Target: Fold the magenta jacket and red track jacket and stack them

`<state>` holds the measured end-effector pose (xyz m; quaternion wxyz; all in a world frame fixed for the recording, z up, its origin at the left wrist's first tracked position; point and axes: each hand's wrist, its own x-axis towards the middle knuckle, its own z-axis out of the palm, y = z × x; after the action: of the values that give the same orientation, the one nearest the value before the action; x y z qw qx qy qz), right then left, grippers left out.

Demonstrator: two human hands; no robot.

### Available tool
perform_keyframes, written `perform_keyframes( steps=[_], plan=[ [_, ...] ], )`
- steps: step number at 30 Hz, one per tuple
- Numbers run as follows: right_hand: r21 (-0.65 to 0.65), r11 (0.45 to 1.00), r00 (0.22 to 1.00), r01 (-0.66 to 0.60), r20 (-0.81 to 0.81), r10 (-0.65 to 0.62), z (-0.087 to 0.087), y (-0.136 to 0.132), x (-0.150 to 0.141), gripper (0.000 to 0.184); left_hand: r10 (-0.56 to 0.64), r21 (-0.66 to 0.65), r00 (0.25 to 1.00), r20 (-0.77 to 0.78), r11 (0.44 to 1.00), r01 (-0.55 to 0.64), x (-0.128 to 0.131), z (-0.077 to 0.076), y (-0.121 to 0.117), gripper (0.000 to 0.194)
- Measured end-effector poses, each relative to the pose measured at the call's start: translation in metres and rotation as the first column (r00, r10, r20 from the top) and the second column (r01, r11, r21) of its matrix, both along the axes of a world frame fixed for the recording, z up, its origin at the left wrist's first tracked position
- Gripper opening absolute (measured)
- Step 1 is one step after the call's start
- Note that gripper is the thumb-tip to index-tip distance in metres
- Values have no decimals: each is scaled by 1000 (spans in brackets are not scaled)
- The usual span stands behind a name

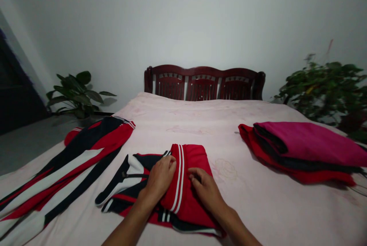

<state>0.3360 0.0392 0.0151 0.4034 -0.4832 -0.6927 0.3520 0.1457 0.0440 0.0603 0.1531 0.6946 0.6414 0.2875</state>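
The left hand (pixel 159 179) and the right hand (pixel 206 190) are both resting on a red track jacket (pixel 190 164), which is partly folded on a pink bed (pixel 229 120). Striped track pants (pixel 65 165) lie to the left of it, and a pile of folded clothes (pixel 304 150) lies to the right. Behind them stands a wooden headboard (pixel 203 83).

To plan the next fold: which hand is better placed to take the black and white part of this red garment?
Probably the left hand: it touches that part, while the right hand lies farther away on the red fabric.
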Motion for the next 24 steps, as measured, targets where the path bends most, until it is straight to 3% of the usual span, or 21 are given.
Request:
perform_keyframes(
  steps=[3, 5, 9, 13, 15, 17, 19, 22, 24],
  plan=[
    [4, 1000, 1000, -19, 25, 18, -1, -3, -1, 31, 3, -176, 968, -252, 983, -49, 17, 1, 7, 29],
    [43, 999, 999, 6, 51, -8, 2, -5, 0, 32, 18, -208, 945, -325, 974, -91, 24, -1, 9, 35],
    [123, 992, 990, -22, 144, 4, 7, -8, 1, 32, 4, -191, 960, -278, 980, -60, 26, -4, 10, 37],
    [121, 992, 992, -44, 126, 29, 2, -10, 2, 32, -15, -21, 990, -141, 1000, 12, 5, -13, 8, 38],
    [104, 994, 995, -40, 98, 30, -2, -9, 7, 31, -13, -36, 983, -183, 999, 6, -6, -19, 7, 36],
    [104, 994, 998, 15, 57, -21, -5, -6, 16, 31, -19, -112, 961, -277, 994, -12, -11, -22, 7, 34],
    [89, 982, 985, 168, 12, -170, -8, 1, 30, 34, -20, -150, 937, -350, 988, -35, -8, -19, 5, 34],
    [-125, 929, 933, 350, -39, -357, -10, 13, 48, 44, -5, -136, 908, -420, 989, -58, 7, -6, -1, 38],
    [-370, 889, 936, 271, -113, -333, -11, 19, 50, 45, -30, -118, 891, -454, 993, -26, 18, 0, -7, 40]
  ],
)
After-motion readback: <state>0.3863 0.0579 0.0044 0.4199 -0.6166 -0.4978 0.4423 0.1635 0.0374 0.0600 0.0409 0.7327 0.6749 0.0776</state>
